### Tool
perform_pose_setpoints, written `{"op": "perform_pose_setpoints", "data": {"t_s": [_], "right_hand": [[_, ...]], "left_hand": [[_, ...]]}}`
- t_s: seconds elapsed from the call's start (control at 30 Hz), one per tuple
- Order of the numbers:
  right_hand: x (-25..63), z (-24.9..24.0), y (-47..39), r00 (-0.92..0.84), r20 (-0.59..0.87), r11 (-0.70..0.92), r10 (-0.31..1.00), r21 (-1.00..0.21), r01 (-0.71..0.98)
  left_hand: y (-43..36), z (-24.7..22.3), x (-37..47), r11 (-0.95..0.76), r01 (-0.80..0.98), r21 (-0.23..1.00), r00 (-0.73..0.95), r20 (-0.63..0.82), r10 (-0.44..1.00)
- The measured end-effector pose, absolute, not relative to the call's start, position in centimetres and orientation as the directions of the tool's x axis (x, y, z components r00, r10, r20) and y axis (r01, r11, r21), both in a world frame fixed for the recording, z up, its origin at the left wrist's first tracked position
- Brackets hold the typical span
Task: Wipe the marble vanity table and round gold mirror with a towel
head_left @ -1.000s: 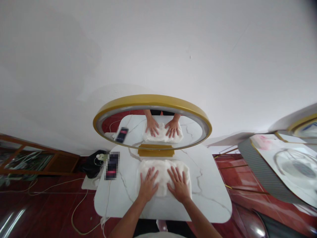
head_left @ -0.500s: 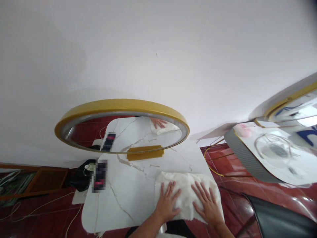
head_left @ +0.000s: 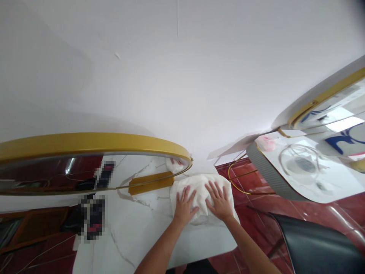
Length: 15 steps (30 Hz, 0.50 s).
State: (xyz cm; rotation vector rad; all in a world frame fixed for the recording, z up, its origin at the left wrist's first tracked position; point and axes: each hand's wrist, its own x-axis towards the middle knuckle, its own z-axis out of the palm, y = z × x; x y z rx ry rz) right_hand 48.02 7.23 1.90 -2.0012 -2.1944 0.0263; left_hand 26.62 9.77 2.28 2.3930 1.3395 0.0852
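A white cloth [head_left: 201, 190] lies spread and slightly rumpled on the right side of a white marble-patterned table [head_left: 142, 232]. My left hand [head_left: 184, 207] rests flat on the cloth's left part, fingers spread. On its right part, my right hand [head_left: 219, 201] presses down, also flat with the fingers apart. The cloth reaches close to the wall and to the table's right edge. Just left of it is the gold base [head_left: 151, 182] of a gold-framed mirror [head_left: 114, 142], which reflects part of the cloth and some fingers.
A pixelated dark object [head_left: 96, 219] lies on the table's left side. To the right stand another white table [head_left: 296, 163] with a coiled cable on it and a second gold-framed mirror [head_left: 302, 110]. A black chair [head_left: 316, 243] is at the lower right, on red floor tiles [head_left: 251, 220].
Both hands and the cloth have moved forward across the table toward the wall, now beside the mirror's base. The camera view has shifted to the right.
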Motion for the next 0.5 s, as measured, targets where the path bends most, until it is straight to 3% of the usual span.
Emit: {"op": "perform_pose_setpoints", "data": {"t_s": [0.27,0.5], "right_hand": [[46.8,1.6,13.7,-0.047,0.151,0.069,0.987,-0.143,0.987],[46.5,1.2,15.8,-0.051,0.179,0.08,0.983,-0.157,0.984]], "left_hand": [[15.0,1.7,29.0,-0.336,0.881,0.334,0.406,-0.167,0.898],[16.6,1.8,29.4,-0.314,0.883,0.35,0.39,-0.173,0.904]]}}
